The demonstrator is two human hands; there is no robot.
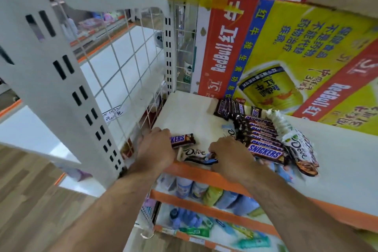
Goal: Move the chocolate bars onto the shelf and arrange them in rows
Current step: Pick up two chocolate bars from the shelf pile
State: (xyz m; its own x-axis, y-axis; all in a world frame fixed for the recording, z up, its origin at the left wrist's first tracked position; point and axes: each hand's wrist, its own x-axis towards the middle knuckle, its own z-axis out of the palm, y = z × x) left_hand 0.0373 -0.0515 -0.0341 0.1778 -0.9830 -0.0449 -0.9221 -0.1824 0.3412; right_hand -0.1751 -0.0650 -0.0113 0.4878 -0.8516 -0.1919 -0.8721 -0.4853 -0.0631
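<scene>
On the white shelf (184, 112) with an orange front edge, my left hand (156, 149) grips the left end of a single Snickers bar (184, 139) near the front left. My right hand (231, 156) pinches the right end of a white Dove bar (193, 154) lying just in front of that Snickers bar. To the right, a row of several Snickers bars (263, 139) runs from the back to the front edge. Beside it stand several Dove bars (296, 143), packed on edge.
Large Red Bull cartons (302, 47) stand at the back and right of the shelf. A white wire grid panel (126, 71) and slotted upright (61, 71) close the left side. Lower shelves (204, 192) hold packaged goods. Wooden floor (30, 200) lies at the left.
</scene>
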